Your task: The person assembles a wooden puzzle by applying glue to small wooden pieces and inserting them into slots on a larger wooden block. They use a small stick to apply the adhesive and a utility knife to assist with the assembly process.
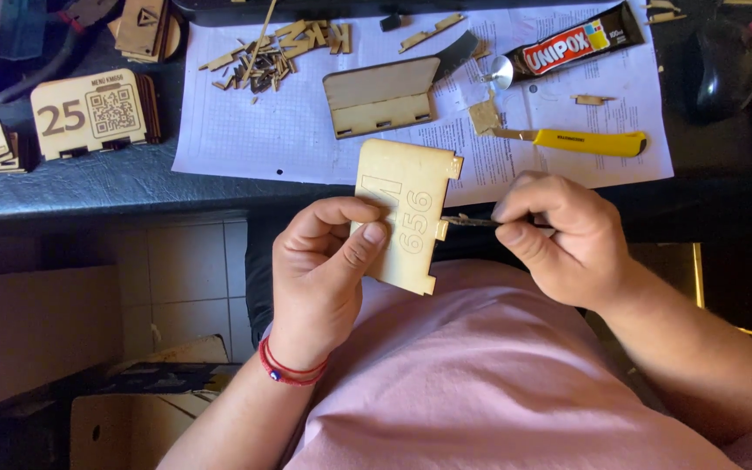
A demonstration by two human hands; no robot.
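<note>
— Largest first? A white paper sheet spread over the dark desk, taken here as the landmark.

— And below that sheet?

— Just under its near edge, held over a pink-shirted lap: a flat, pale wooden panel with notched tabs and engraved figures. Left hand clamped on the panel's left side, thumb pressed across its face, fingers curled behind.

— Other hand?

— Right hand, below the sheet's lower right part, fingers pinched together around a thin dark tool. Tip touching the panel's right edge at a notch.

— On the sheet itself?

— Near its middle, a folded wooden holder lying flat. Along its upper right, a black glue tube with cap end toward a small round lid. Toward the lower right, a yellow-handled knife. Upper left part: a heap of small wood offcuts.

— Off the sheet?

— To its left on the desk, a finished wooden sign bearing a square code, with more wooden pieces beside.
</note>
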